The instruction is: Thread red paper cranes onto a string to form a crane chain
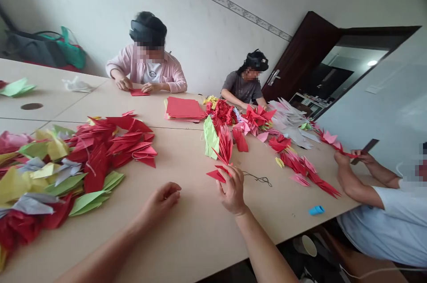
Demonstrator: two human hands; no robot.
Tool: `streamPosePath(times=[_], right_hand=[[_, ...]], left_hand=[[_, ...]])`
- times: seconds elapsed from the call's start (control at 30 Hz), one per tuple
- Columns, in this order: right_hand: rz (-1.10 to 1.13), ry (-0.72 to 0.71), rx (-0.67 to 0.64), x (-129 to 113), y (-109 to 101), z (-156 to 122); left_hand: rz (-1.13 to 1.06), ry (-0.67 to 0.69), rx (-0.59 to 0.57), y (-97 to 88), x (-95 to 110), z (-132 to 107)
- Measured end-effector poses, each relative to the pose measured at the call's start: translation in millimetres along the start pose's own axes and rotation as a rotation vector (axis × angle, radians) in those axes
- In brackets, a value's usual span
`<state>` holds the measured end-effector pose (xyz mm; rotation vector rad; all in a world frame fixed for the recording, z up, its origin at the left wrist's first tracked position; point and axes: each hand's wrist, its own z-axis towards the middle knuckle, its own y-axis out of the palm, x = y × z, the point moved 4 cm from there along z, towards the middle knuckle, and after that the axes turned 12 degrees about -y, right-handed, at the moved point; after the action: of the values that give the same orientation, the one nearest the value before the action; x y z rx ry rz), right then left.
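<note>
My right hand (231, 189) is closed on a red folded paper piece (216, 173), pinched between thumb and fingers above the table. Right behind it stands a stack of red folded paper pieces (225, 146), with a light green folded paper (211, 138) leaning beside it. To the left, my left hand (164, 200) rests at the tabletop with its fingers curled in, and I see nothing in it. A thin black cord (258, 178) lies on the table just right of my right hand.
A big heap of coloured folded papers (63, 163) covers the left side. Red paper sheets (185, 108) are stacked ahead. More folded pieces (300, 163) lie on the right, near a blue cylinder (316, 210). Three other people (151, 69) sit around the table (187, 238).
</note>
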<state>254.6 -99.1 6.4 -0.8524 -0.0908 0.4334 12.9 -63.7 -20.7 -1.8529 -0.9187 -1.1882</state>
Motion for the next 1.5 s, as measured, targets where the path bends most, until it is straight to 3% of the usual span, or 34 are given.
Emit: streamPosePath(times=[0.13, 0.37, 0.53, 0.83, 1.2, 1.37, 1.5], right_hand=[[0.007, 0.036, -0.055, 12.0, -3.6, -10.0], [0.058, 0.167, -0.154, 32.9, 20.8, -13.0], [0.052, 0.309, -0.116, 48.8, 30.0, -2.7], [0.104, 0.463, -0.037, 75.7, 28.9, 21.6], [0.285, 0.704, 0.011, 115.4, 37.4, 45.3], [0.411, 0.778, 0.041, 116.9, 30.0, 37.9], [0.525, 0.814, 0.09, 104.5, 14.4, 31.4]], left_hand=[[0.033, -0.013, 0.015, -1.4, 2.2, -0.9], [0.065, -0.016, 0.04, -1.2, 6.1, -2.0], [0.073, -0.019, 0.044, -1.3, 7.8, -1.4], [0.076, -0.05, 0.046, 1.2, 8.4, -0.4], [0.063, -0.042, 0.046, 0.0, 4.1, 0.4], [0.042, -0.046, 0.047, 0.7, 0.4, 1.7], [0.002, -0.047, 0.03, 0.2, 2.4, 1.1]])
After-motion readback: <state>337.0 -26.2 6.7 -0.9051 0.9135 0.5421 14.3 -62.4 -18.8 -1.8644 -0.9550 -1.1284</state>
